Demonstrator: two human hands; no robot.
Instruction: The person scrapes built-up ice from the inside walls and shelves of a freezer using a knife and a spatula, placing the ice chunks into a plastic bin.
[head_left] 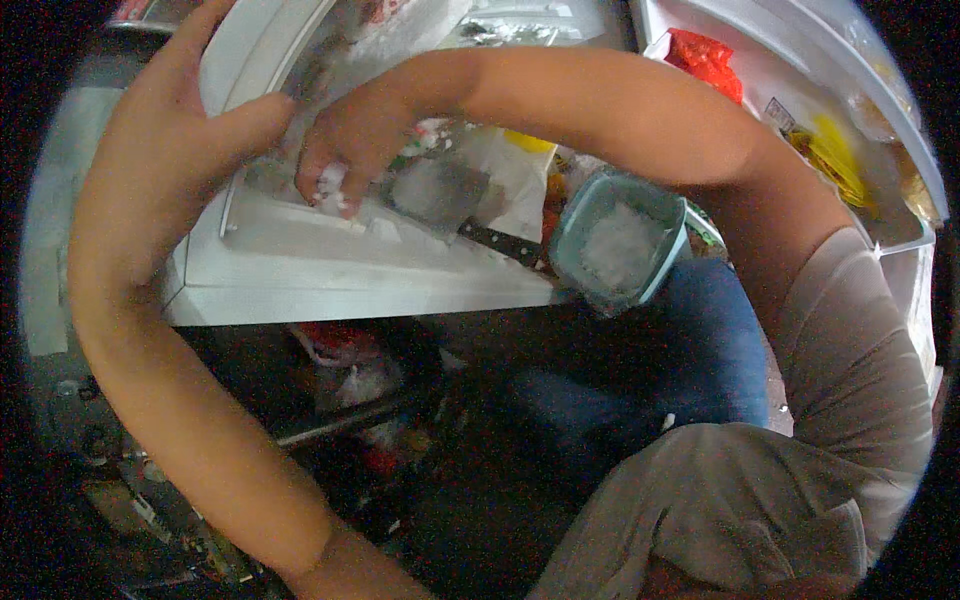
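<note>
My right hand [355,150] reaches across into a white freezer compartment [330,270], its fingers closed around a small clump of white frost [330,185]. Close to it, a cleaver with a broad, frosty blade [438,195] and a dark riveted handle [500,243] lies on the compartment's floor. My left hand [185,110] is at the compartment's left edge, thumb stretched out and nothing seen in it; its fingertips run toward the top rim of the picture. Right of the cleaver stands a teal plastic tub [590,270] holding crushed ice or frost [625,240].
An open fridge door [870,90] at the right has shelves with a red plastic bag [705,65] and a yellow packet [838,160]. Thick frost [400,40] lines the compartment's back. My jeans-covered leg [700,330] is below the tub. Dark clutter [350,380] lies beneath the compartment's front edge.
</note>
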